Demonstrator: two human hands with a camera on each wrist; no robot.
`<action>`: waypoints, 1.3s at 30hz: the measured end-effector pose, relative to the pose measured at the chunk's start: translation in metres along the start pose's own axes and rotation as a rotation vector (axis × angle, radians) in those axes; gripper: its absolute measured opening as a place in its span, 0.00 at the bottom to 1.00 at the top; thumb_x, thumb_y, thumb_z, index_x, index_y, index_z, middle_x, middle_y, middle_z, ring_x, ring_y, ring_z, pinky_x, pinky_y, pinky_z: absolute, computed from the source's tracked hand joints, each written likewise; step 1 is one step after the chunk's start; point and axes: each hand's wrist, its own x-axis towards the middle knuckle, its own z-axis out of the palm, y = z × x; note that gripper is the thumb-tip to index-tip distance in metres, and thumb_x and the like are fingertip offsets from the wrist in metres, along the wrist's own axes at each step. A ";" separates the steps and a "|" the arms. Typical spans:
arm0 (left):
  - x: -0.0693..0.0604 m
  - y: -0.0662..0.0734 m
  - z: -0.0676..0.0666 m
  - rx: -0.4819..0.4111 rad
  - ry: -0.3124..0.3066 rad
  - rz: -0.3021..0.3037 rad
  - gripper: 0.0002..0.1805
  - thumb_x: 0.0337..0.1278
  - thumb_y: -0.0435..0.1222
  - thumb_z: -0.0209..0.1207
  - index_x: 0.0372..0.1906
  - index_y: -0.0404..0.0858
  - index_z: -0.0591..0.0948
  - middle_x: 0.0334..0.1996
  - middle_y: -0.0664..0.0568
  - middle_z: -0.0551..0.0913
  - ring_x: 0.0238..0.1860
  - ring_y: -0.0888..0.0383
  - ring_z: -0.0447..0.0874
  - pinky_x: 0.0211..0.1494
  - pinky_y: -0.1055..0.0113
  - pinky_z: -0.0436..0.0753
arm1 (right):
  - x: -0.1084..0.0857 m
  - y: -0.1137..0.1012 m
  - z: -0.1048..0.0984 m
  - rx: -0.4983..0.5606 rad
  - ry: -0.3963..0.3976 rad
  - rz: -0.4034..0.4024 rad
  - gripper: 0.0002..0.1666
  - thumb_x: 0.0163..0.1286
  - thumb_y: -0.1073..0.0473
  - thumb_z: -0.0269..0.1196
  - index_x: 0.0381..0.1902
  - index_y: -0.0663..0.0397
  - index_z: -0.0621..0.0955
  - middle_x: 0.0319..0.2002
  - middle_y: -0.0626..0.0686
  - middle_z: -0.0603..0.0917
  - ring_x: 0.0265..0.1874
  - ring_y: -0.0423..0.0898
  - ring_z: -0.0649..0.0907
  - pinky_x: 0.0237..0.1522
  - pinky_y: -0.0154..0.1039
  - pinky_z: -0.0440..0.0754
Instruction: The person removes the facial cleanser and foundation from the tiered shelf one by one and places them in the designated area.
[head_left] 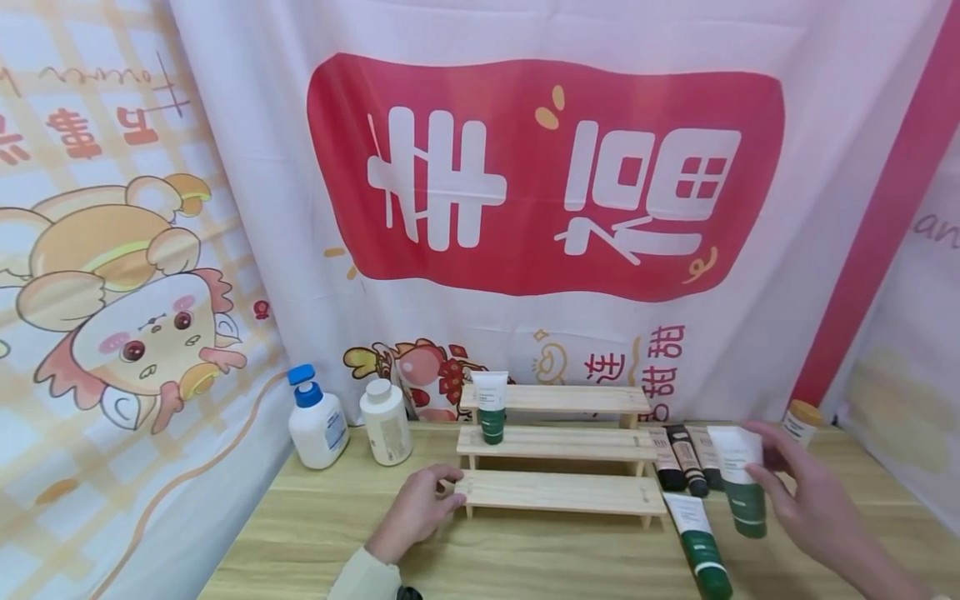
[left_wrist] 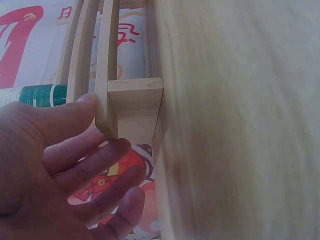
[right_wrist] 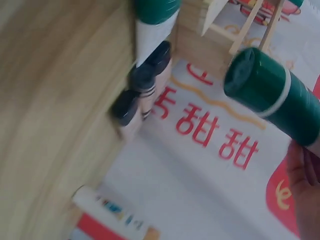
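Observation:
A three-step wooden stand (head_left: pixel 558 492) is on the table. My left hand (head_left: pixel 422 510) is at the left end of its lowest step, thumb and fingers pinching the board end (left_wrist: pixel 106 110). In my right hand (head_left: pixel 813 492) is a white-and-green squeeze tube (head_left: pixel 742 483), cap down, held above the table right of the stand. The right wrist view shows this tube's green cap (right_wrist: pixel 245 75) close up. A similar tube (head_left: pixel 491 408) stands on the middle step at the left. Another similar tube (head_left: pixel 699 546) lies on the table by the stand's right front corner.
Several small beige tubes with black caps (head_left: pixel 684 458) lie right of the stand. A blue-topped pump bottle (head_left: pixel 318 425) and a white bottle (head_left: pixel 386 423) stand at the left. A bottle with an orange-brown cap (head_left: pixel 802 421) is at the back right. Printed cloth (head_left: pixel 547 25) hangs behind.

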 end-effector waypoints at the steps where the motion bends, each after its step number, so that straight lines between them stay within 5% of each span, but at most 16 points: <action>1: 0.000 0.000 0.000 -0.002 -0.002 -0.005 0.18 0.53 0.38 0.67 0.49 0.40 0.81 0.46 0.49 0.81 0.43 0.53 0.80 0.45 0.55 0.81 | -0.003 0.003 -0.003 -0.011 -0.032 0.024 0.36 0.52 0.80 0.66 0.59 0.58 0.72 0.35 0.51 0.78 0.29 0.35 0.74 0.32 0.19 0.74; 4: -0.001 0.001 0.001 -0.006 -0.007 -0.007 0.18 0.52 0.38 0.67 0.49 0.39 0.81 0.46 0.48 0.81 0.42 0.52 0.80 0.45 0.55 0.81 | -0.012 0.015 -0.007 -0.057 -0.202 0.132 0.33 0.56 0.76 0.65 0.59 0.57 0.72 0.33 0.52 0.77 0.28 0.39 0.74 0.27 0.27 0.77; 8: -0.001 0.004 0.000 -0.010 -0.011 -0.017 0.18 0.53 0.38 0.66 0.50 0.39 0.81 0.46 0.48 0.81 0.43 0.52 0.79 0.45 0.55 0.81 | -0.023 0.035 -0.003 -0.084 -0.516 0.326 0.31 0.63 0.67 0.63 0.63 0.56 0.69 0.37 0.55 0.80 0.32 0.46 0.78 0.32 0.42 0.81; 11: -0.001 0.004 -0.001 -0.005 -0.009 -0.017 0.18 0.53 0.37 0.66 0.50 0.38 0.80 0.46 0.48 0.81 0.43 0.51 0.79 0.45 0.55 0.81 | -0.030 0.049 0.006 -0.048 -0.666 0.430 0.31 0.65 0.64 0.61 0.65 0.56 0.67 0.43 0.57 0.81 0.37 0.49 0.80 0.37 0.53 0.81; 19: 0.000 0.003 -0.001 0.004 -0.012 -0.018 0.18 0.53 0.38 0.66 0.50 0.39 0.81 0.46 0.49 0.81 0.43 0.52 0.79 0.45 0.55 0.81 | -0.034 0.067 0.034 0.018 -0.681 0.492 0.30 0.61 0.63 0.65 0.61 0.60 0.69 0.32 0.52 0.81 0.32 0.49 0.80 0.32 0.49 0.81; 27: -0.001 0.004 -0.002 0.000 -0.017 -0.023 0.17 0.53 0.38 0.66 0.49 0.40 0.81 0.45 0.48 0.81 0.43 0.52 0.79 0.45 0.55 0.81 | -0.030 0.073 0.048 -0.051 -0.682 0.470 0.18 0.63 0.63 0.63 0.50 0.66 0.77 0.41 0.63 0.82 0.43 0.63 0.80 0.40 0.60 0.78; 39: 0.000 0.004 -0.002 0.005 -0.020 -0.022 0.18 0.53 0.38 0.66 0.49 0.40 0.81 0.45 0.48 0.81 0.42 0.52 0.80 0.45 0.55 0.81 | -0.027 0.079 0.053 -0.062 -0.732 0.537 0.24 0.64 0.58 0.64 0.50 0.72 0.76 0.42 0.65 0.81 0.44 0.64 0.79 0.40 0.60 0.78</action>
